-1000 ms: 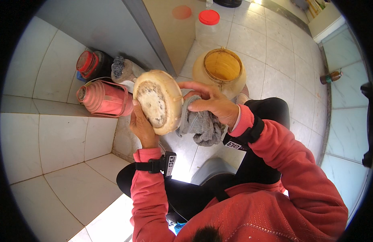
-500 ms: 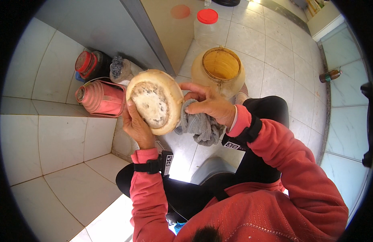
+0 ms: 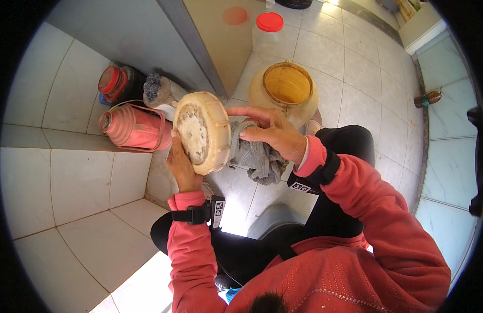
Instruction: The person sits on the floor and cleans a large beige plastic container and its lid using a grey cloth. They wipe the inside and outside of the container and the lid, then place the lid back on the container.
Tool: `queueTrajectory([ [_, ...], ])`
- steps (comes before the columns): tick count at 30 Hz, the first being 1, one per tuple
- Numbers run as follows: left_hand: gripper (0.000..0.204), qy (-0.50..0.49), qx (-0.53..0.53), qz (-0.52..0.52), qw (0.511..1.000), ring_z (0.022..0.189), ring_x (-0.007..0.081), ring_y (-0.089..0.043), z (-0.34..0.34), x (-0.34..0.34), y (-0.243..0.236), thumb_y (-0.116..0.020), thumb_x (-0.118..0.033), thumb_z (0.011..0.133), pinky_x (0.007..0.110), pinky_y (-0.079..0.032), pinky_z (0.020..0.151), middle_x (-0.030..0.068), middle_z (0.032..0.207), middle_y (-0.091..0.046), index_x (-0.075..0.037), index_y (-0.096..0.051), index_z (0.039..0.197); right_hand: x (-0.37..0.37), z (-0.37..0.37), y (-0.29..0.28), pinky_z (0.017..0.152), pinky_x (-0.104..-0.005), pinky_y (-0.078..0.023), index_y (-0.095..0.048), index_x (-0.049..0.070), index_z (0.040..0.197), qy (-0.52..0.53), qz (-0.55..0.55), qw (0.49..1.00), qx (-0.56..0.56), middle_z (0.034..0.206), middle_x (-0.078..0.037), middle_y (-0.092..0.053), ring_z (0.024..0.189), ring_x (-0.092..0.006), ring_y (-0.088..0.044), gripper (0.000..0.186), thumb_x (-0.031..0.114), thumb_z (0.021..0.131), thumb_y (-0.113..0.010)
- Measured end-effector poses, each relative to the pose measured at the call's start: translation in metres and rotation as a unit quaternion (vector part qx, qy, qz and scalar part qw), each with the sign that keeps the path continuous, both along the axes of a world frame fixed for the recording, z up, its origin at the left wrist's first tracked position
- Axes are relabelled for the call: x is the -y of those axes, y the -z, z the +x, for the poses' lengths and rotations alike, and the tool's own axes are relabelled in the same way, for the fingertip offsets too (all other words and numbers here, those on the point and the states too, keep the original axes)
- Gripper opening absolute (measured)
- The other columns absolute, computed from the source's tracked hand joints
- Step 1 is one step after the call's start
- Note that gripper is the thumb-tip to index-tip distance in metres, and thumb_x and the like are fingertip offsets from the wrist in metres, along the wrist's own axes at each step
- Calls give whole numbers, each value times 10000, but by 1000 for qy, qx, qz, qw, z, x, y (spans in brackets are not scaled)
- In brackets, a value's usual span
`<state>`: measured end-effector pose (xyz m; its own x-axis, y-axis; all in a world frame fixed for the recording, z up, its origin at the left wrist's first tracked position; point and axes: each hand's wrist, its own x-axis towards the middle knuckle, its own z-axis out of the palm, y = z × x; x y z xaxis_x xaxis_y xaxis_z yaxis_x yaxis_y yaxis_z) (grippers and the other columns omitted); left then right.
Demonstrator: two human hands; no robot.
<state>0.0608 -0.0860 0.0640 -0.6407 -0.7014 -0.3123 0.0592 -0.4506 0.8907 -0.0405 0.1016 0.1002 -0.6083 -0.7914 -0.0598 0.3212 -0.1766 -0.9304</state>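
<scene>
A stained cream plastic lid [image 3: 197, 133] with a ribbed edge is held upright on its side in my left hand [image 3: 180, 161], fingers closed on its left rim. My right hand [image 3: 267, 133] grips a crumpled grey cloth [image 3: 260, 161] against the lid's right edge; the cloth hangs below my fingers. Just beyond my hands a round cream plastic jar [image 3: 260, 88] stands open on the tiled floor, yellowed inside.
At the left lie a pink flask [image 3: 134, 128], a red-lidded dark jar [image 3: 119, 83] and a white container [image 3: 158, 94], beside a grey panel [image 3: 121, 36]. Farther back stands a red-lidded clear jar [image 3: 268, 28]; a brown bottle [image 3: 426, 99] is at the right wall.
The lid has tilted back and forth, now more edge-on than half a second ago. My right hand and the cloth have shifted slightly along its edge.
</scene>
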Motion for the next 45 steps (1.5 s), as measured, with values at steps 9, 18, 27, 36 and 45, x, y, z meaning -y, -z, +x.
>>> queueTrajectory([
  [9,444,-23,4,-71,997,841,162,-639,-2,3,8,-566,-359,937,278,-532,727,113,1000,-650,62,-587,1074,0,0,0,636,-207,-457,-577,23,1184,31,46,998,-23,809,-5,-637,722,-50,-557,366,108,836,-651],
  [18,442,-54,-17,-175,983,817,140,-635,-4,1,9,-546,-369,947,261,-525,699,97,972,-659,57,-608,1047,2,-3,7,756,-216,-467,-614,0,1121,23,-3,993,119,938,-31,-654,821,-72,-589,326,82,806,-634],
  [27,423,-38,-16,-116,992,858,149,-632,-2,2,11,-547,-339,951,269,-525,744,103,1013,-653,50,-589,1111,0,0,3,746,-219,-465,-618,18,1138,3,-4,988,155,924,1,-637,814,-64,-581,345,98,803,-605],
  [36,455,-28,-31,-54,998,867,172,-643,-3,1,7,-562,-366,937,288,-539,752,119,1026,-650,58,-585,1100,-1,-2,1,774,-217,-456,-610,22,1159,-10,-15,992,128,952,11,-624,852,-53,-566,347,123,826,-601],
  [45,413,-56,-22,-140,988,863,145,-626,-3,1,7,-556,-343,945,266,-522,746,99,1026,-650,37,-598,1102,1,1,4,750,-216,-465,-609,2,1132,26,5,994,104,919,-11,-640,804,-63,-579,336,118,817,-627],
])
